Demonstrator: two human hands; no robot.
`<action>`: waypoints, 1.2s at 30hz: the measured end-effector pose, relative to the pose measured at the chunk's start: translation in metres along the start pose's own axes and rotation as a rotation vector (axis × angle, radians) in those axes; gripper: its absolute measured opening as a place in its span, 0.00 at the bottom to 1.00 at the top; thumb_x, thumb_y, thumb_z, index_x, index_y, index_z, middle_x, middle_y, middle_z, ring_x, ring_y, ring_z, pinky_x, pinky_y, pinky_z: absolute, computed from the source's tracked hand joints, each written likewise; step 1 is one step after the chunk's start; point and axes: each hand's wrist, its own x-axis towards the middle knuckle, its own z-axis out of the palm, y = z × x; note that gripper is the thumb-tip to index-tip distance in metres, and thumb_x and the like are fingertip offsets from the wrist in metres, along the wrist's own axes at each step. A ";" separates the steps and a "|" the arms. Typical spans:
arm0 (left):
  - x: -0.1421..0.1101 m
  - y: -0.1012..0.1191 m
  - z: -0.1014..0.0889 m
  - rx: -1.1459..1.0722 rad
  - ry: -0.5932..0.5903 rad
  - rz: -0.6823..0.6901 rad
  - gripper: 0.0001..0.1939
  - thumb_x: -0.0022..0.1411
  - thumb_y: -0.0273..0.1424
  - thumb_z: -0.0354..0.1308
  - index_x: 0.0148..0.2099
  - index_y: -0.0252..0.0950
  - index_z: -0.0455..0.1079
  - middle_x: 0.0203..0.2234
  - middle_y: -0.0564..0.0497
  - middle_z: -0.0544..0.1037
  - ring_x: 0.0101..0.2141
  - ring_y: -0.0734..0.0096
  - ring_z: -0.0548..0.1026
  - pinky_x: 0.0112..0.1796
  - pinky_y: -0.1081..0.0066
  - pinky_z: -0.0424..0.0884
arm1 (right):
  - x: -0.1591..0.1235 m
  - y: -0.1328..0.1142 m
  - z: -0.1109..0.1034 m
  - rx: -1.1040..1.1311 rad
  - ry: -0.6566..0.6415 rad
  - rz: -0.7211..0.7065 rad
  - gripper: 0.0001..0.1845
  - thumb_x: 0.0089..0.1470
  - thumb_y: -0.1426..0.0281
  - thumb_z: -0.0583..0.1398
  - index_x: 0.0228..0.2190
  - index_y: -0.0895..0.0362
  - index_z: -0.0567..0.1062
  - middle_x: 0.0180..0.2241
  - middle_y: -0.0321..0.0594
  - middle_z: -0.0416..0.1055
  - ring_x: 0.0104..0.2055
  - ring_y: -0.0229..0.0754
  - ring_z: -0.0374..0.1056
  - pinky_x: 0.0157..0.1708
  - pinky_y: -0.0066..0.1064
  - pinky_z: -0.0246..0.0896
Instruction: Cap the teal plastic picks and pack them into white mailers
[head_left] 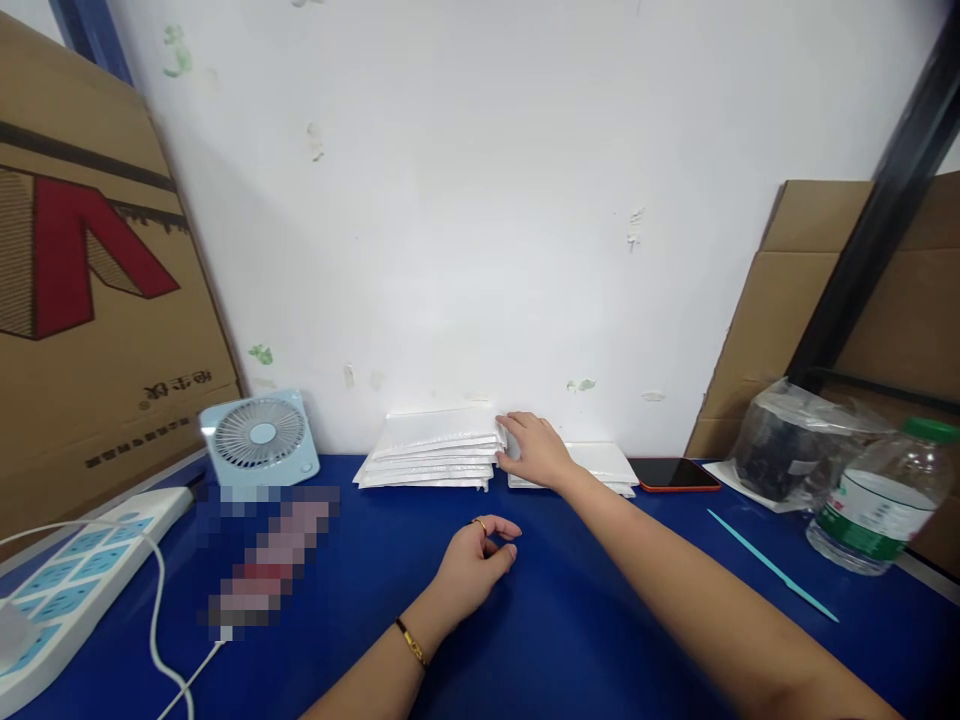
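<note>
My left hand (476, 565) is above the blue table in front of the stacks, with loosely curled fingers, a gap at the thumb and nothing held. A ring and a bracelet are on it. My right hand (536, 450) reaches to the right end of a taller stack of flat white packets (427, 450). Its thumb and fingers are spread apart at the stack's edge; whether they press on a packet is hard to make out. Partly behind that hand lies a lower stack of white packets (607, 465).
On the left stand a light-blue fan (261, 435), a white power strip (90, 580) with cables and a blurred-out object (274, 560). At right lie a phone (673, 474), a turquoise stick (772, 565), a bagged dark item (780, 445) and a bottle (881, 500). Cardboard (90, 260) leans at left.
</note>
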 end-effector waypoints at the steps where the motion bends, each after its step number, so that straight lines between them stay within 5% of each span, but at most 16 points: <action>1: 0.000 0.002 -0.001 -0.024 0.002 -0.015 0.16 0.52 0.34 0.56 0.44 0.34 0.68 0.21 0.55 0.69 0.23 0.75 0.67 0.27 0.75 0.61 | 0.007 -0.002 0.005 -0.017 0.020 0.017 0.22 0.52 0.66 0.54 0.49 0.59 0.66 0.48 0.49 0.65 0.50 0.49 0.58 0.49 0.36 0.51; 7: -0.002 0.016 -0.007 -0.255 0.029 -0.063 0.17 0.52 0.36 0.59 0.43 0.33 0.69 0.32 0.49 0.73 0.27 0.77 0.69 0.30 0.75 0.62 | 0.032 0.000 0.006 0.112 0.231 0.013 0.13 0.50 0.75 0.51 0.35 0.59 0.73 0.41 0.45 0.69 0.44 0.43 0.62 0.45 0.33 0.52; 10: -0.003 0.022 -0.012 -0.496 0.018 -0.107 0.20 0.54 0.39 0.58 0.48 0.36 0.66 0.43 0.45 0.72 0.32 0.74 0.72 0.31 0.75 0.63 | 0.033 -0.021 -0.024 0.297 0.422 0.005 0.12 0.50 0.76 0.49 0.34 0.58 0.70 0.32 0.39 0.69 0.35 0.39 0.64 0.37 0.29 0.55; 13: -0.007 0.027 -0.015 -0.754 -0.054 -0.094 0.22 0.56 0.38 0.57 0.53 0.41 0.62 0.51 0.45 0.67 0.43 0.67 0.72 0.38 0.71 0.65 | 0.022 -0.046 -0.061 0.414 0.484 0.145 0.09 0.52 0.72 0.49 0.32 0.56 0.68 0.19 0.30 0.59 0.21 0.34 0.56 0.25 0.26 0.50; 18: -0.015 0.041 -0.003 -1.065 -0.192 0.088 0.14 0.57 0.36 0.56 0.46 0.44 0.66 0.55 0.51 0.63 0.54 0.60 0.62 0.49 0.62 0.63 | -0.014 -0.053 -0.090 0.733 0.529 0.379 0.08 0.52 0.65 0.53 0.27 0.56 0.67 0.19 0.30 0.61 0.22 0.33 0.57 0.24 0.24 0.50; 22: -0.013 0.067 0.008 -1.119 0.118 0.398 0.18 0.55 0.36 0.58 0.49 0.45 0.66 0.49 0.52 0.70 0.55 0.64 0.62 0.53 0.62 0.59 | -0.051 -0.045 -0.065 1.412 0.491 0.729 0.06 0.50 0.66 0.55 0.28 0.56 0.66 0.17 0.29 0.63 0.18 0.33 0.58 0.17 0.23 0.50; 26: -0.001 0.102 0.015 -1.068 0.279 0.443 0.22 0.55 0.42 0.55 0.49 0.36 0.68 0.46 0.46 0.73 0.52 0.61 0.65 0.52 0.63 0.60 | -0.081 -0.051 -0.024 1.973 0.362 1.054 0.04 0.50 0.70 0.55 0.26 0.58 0.65 0.12 0.28 0.60 0.10 0.31 0.53 0.09 0.21 0.41; 28: 0.004 0.116 0.021 -0.975 0.327 0.441 0.22 0.53 0.42 0.57 0.47 0.34 0.69 0.44 0.45 0.74 0.50 0.59 0.67 0.49 0.63 0.63 | -0.091 -0.055 -0.010 2.180 0.364 1.094 0.07 0.53 0.68 0.53 0.28 0.58 0.66 0.15 0.32 0.65 0.13 0.33 0.59 0.11 0.22 0.50; 32: 0.007 0.134 0.039 -0.753 0.428 0.484 0.20 0.50 0.37 0.61 0.44 0.34 0.69 0.42 0.45 0.74 0.45 0.61 0.71 0.46 0.64 0.66 | -0.100 -0.055 0.002 2.329 0.465 1.137 0.13 0.55 0.62 0.48 0.32 0.57 0.67 0.23 0.39 0.71 0.23 0.38 0.68 0.20 0.27 0.63; 36: 0.005 0.140 0.046 -0.628 0.417 0.514 0.20 0.50 0.36 0.62 0.46 0.36 0.67 0.43 0.46 0.73 0.44 0.62 0.72 0.45 0.64 0.67 | -0.104 -0.047 0.010 2.099 0.485 1.336 0.09 0.55 0.66 0.50 0.29 0.57 0.65 0.19 0.36 0.69 0.21 0.36 0.67 0.18 0.24 0.61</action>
